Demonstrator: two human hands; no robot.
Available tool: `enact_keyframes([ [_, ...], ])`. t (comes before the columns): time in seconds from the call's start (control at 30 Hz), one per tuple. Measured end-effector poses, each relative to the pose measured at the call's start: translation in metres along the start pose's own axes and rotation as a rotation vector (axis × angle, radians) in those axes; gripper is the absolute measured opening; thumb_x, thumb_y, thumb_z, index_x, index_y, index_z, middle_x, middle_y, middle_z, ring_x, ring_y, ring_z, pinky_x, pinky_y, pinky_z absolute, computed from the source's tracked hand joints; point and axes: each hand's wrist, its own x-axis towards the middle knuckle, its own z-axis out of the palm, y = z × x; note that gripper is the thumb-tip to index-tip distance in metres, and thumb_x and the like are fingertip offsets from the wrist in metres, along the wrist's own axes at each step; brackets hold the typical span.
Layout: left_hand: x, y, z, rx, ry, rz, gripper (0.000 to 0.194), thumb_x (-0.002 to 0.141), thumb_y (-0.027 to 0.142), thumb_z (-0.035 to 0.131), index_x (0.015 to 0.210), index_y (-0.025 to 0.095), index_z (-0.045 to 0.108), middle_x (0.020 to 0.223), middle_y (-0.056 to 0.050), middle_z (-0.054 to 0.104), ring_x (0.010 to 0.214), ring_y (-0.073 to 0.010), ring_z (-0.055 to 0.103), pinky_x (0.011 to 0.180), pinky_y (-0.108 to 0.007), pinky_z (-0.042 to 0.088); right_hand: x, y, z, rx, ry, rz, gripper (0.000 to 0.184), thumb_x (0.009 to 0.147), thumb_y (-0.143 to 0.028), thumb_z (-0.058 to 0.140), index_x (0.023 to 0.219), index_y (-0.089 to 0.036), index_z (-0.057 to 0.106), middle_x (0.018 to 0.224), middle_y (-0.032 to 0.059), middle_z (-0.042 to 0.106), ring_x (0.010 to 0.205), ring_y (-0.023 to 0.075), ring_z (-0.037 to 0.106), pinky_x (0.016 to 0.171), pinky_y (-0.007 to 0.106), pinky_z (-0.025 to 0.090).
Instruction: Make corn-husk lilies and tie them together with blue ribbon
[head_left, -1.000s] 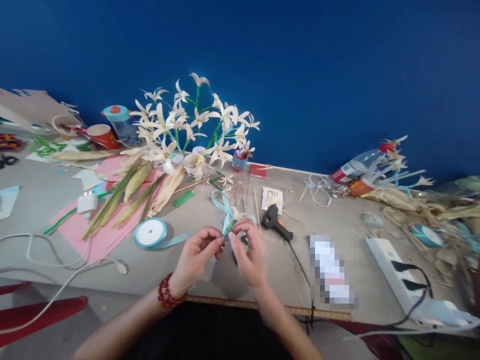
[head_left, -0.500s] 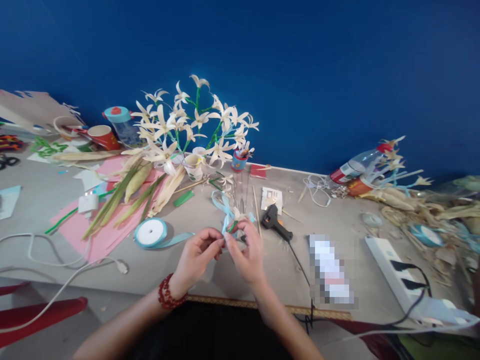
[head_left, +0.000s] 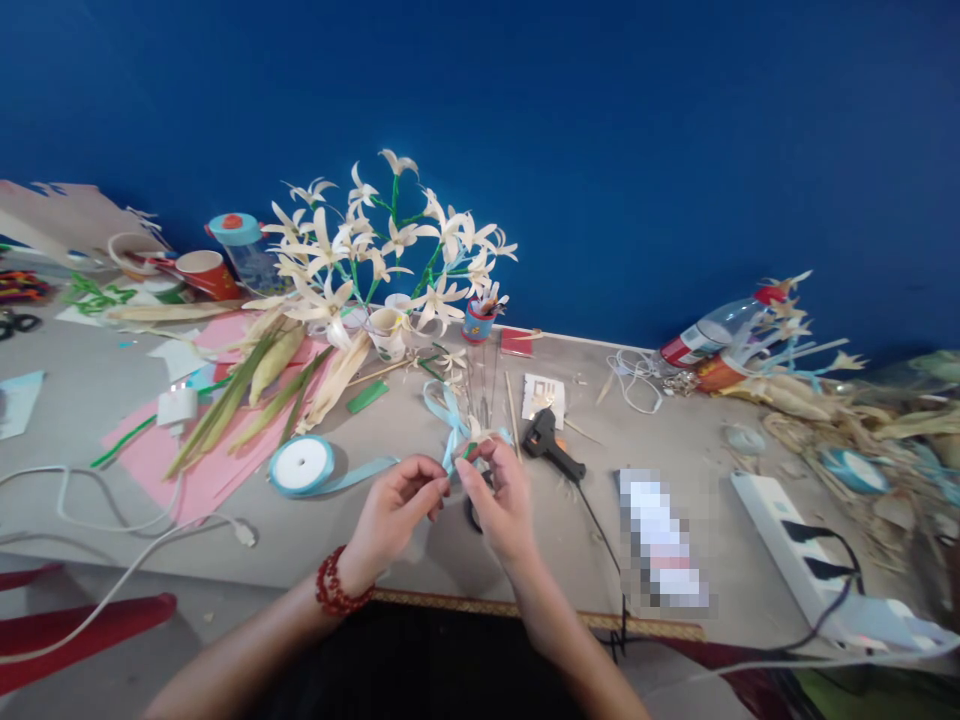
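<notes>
My left hand (head_left: 394, 515) and my right hand (head_left: 501, 500) meet above the grey table (head_left: 90, 420), fingertips pinched together. Between them they hold a small cream flower on a green stem (head_left: 471, 440) with light blue ribbon (head_left: 448, 415) looped around it. The ribbon runs from under my left hand to a ribbon spool (head_left: 301, 466) lying to the left. A red bead bracelet (head_left: 331, 590) circles my left wrist.
A bouquet of cream flowers (head_left: 382, 240) stands in a cup at the back. Corn husks (head_left: 255, 385) lie on pink paper to the left. A black glue gun (head_left: 553, 446), a white power strip (head_left: 787, 535), white cables (head_left: 120, 520) and a bottle (head_left: 712, 335) lie around.
Both hands stay at the same spot; the fingers have shifted slightly on the stem and ribbon, and the ribbon strand from the spool is a little more taut.
</notes>
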Motion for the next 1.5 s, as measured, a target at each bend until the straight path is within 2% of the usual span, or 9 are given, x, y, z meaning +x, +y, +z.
enact_keyframes([
  [0.13, -0.0001, -0.0013, -0.0016, -0.036, -0.013, -0.01, 0.019, 0.083, 0.033, 0.066, 0.079, 0.015, 0.061, 0.065, 0.001, 0.057, 0.056, -0.0092, 0.049, 0.056, -0.023, 0.042, 0.0002, 0.0001, -0.003, 0.046, 0.002, -0.003, 0.007, 0.09, -0.028, 0.056, 0.087, -0.021, 0.056, 0.087, 0.0029, 0.058, 0.084, 0.0186, 0.056, 0.077, 0.032, 0.045],
  [0.43, 0.0011, -0.0045, -0.0035, -0.05, -0.04, -0.016, 0.018, 0.084, 0.033, 0.065, 0.082, 0.016, 0.062, 0.063, 0.001, 0.054, 0.055, -0.0098, 0.048, 0.055, -0.023, 0.042, 0.0029, 0.0022, -0.0073, 0.085, -0.055, 0.012, 0.015, 0.089, -0.031, 0.058, 0.078, -0.02, 0.057, 0.075, 0.0013, 0.056, 0.07, 0.0157, 0.052, 0.065, 0.03, 0.044],
  [0.53, -0.0005, -0.0031, -0.0024, -0.048, -0.018, 0.002, 0.017, 0.083, 0.032, 0.066, 0.09, 0.016, 0.064, 0.066, 0.001, 0.057, 0.057, -0.0099, 0.05, 0.055, -0.022, 0.044, 0.0017, 0.0052, -0.0069, 0.088, -0.043, 0.031, 0.015, 0.088, -0.032, 0.06, 0.078, -0.02, 0.058, 0.073, 0.0006, 0.056, 0.068, 0.0152, 0.052, 0.063, 0.028, 0.044],
  [0.63, -0.0031, -0.0009, -0.001, -0.012, 0.04, 0.097, 0.019, 0.084, 0.029, 0.065, 0.099, 0.018, 0.064, 0.075, -0.001, 0.061, 0.059, -0.011, 0.055, 0.056, -0.024, 0.048, 0.0003, 0.0057, -0.0063, 0.067, -0.018, 0.028, 0.016, 0.087, -0.031, 0.061, 0.076, -0.02, 0.058, 0.072, 0.0003, 0.055, 0.068, 0.015, 0.052, 0.064, 0.028, 0.044],
  [0.77, -0.0052, 0.0008, -0.0015, 0.152, 0.071, 0.368, 0.014, 0.086, 0.02, 0.061, 0.099, 0.019, 0.067, 0.089, -0.005, 0.063, 0.067, -0.0143, 0.062, 0.066, -0.029, 0.052, -0.0004, 0.004, -0.005, 0.081, 0.007, 0.023, 0.015, 0.087, -0.03, 0.061, 0.076, -0.021, 0.057, 0.072, 0.0, 0.055, 0.068, 0.0148, 0.051, 0.064, 0.029, 0.044],
  [0.83, -0.0052, 0.0006, -0.0024, 0.242, 0.06, 0.453, 0.014, 0.086, 0.016, 0.061, 0.097, 0.02, 0.069, 0.091, -0.006, 0.064, 0.07, -0.0156, 0.062, 0.07, -0.031, 0.052, -0.0004, 0.0029, -0.0041, 0.083, 0.023, 0.023, 0.015, 0.087, -0.03, 0.062, 0.076, -0.02, 0.057, 0.071, -0.0001, 0.055, 0.068, 0.0145, 0.05, 0.064, 0.029, 0.043],
  [1.07, -0.0066, -0.0019, -0.003, 0.314, 0.073, 0.487, 0.015, 0.086, 0.015, 0.058, 0.097, 0.02, 0.068, 0.092, -0.008, 0.064, 0.072, -0.017, 0.062, 0.068, -0.03, 0.052, -0.0007, 0.0001, -0.0018, 0.117, 0.034, 0.033, 0.014, 0.086, -0.029, 0.062, 0.076, -0.02, 0.058, 0.071, -0.0003, 0.056, 0.068, 0.0145, 0.052, 0.064, 0.028, 0.044],
  [1.37, -0.0042, 0.0044, -0.0014, 0.498, 0.192, 0.633, 0.02, 0.083, 0.011, 0.06, 0.097, 0.022, 0.069, 0.094, -0.008, 0.067, 0.09, -0.0221, 0.062, 0.083, -0.034, 0.049, -0.0018, -0.0003, 0.0008, 0.15, 0.049, 0.047, 0.015, 0.086, -0.029, 0.063, 0.076, -0.02, 0.057, 0.072, -0.001, 0.055, 0.068, 0.0145, 0.052, 0.065, 0.028, 0.043],
  [1.5, -0.0059, 0.0045, -0.0018, 0.555, 0.2, 0.691, 0.024, 0.083, 0.009, 0.059, 0.1, 0.023, 0.069, 0.098, -0.009, 0.066, 0.094, -0.0234, 0.062, 0.086, -0.037, 0.05, -0.0016, -0.0015, 0.0011, 0.154, 0.053, 0.052, 0.016, 0.086, -0.03, 0.063, 0.076, -0.02, 0.057, 0.072, -0.0015, 0.054, 0.067, 0.0141, 0.052, 0.065, 0.027, 0.043],
])
